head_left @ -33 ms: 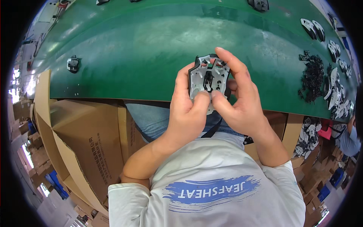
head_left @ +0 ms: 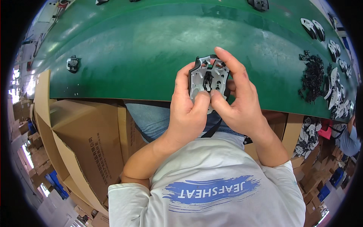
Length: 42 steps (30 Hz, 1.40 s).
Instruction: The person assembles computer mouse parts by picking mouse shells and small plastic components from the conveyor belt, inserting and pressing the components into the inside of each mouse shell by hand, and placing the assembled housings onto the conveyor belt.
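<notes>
The back of the shell is turned from view, and its near end is partly covered by the thumbs of the left hand and the right hand. The left fingers are mostly hidden behind it; how hard it is pressed cannot be told. It is held up over the near edge of the table, pinched between thumb and fingers on each side, with the right index finger stretched toward its far corner. Some dark parts are cut off by the top border. At the far right, the white parts are squeezed by the lens and hard to separate, and a person is seen only in part.

The table is smooth and green, marked by pale reflections. A small part is left on it at the left, and black parts are heaped at the right. Below, an open carton of brown cardboard is set at the left, and loose pieces are piled at the right.

The shell is grey inside, moulded with short posts and dark-rimmed; a black insert is seated along its middle.
</notes>
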Each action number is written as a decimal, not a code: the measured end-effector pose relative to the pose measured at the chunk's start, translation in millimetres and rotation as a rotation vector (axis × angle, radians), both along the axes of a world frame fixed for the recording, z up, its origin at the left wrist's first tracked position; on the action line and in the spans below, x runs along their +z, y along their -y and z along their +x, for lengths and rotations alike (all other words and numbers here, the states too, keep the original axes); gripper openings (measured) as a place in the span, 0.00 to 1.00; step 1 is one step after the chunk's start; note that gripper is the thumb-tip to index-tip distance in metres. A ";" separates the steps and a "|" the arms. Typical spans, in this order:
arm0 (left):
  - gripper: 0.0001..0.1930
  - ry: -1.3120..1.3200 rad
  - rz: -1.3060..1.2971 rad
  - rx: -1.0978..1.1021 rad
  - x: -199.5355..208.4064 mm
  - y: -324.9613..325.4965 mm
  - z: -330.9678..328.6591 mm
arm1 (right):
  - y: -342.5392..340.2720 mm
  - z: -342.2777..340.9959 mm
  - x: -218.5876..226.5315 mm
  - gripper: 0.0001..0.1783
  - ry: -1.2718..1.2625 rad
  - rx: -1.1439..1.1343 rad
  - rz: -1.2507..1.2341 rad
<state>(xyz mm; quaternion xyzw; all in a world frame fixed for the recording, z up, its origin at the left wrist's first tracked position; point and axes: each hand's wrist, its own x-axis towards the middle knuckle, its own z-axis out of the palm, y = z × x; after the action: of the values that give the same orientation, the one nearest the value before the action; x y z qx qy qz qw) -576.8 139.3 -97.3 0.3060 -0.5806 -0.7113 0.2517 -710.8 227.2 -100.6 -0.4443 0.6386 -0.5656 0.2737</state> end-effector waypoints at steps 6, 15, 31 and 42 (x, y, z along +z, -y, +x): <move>0.27 0.037 -0.095 0.035 -18.7 -3.7 1.9 | 0.9 7.2 -14.1 0.42 -0.013 -0.024 -0.005; 0.27 0.033 -0.025 0.049 -23.9 -1.8 6.5 | 2.7 6.1 -13.9 0.45 -0.141 -0.040 -0.004; 0.34 -0.389 -0.140 0.031 41.9 121.2 127.7 | -84.5 -229.3 -2.5 0.27 -1.035 -0.748 0.799; 0.32 -0.290 -0.614 -0.103 110.7 220.4 167.6 | -59.5 -228.8 -35.8 0.19 -0.743 -0.499 0.149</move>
<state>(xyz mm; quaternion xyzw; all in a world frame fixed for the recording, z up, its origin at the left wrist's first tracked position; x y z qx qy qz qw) -409.2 -81.1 13.3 0.0817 -0.7405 -0.5512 0.3757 -939.6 286.7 -136.4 -0.4287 0.8200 -0.3690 -0.0875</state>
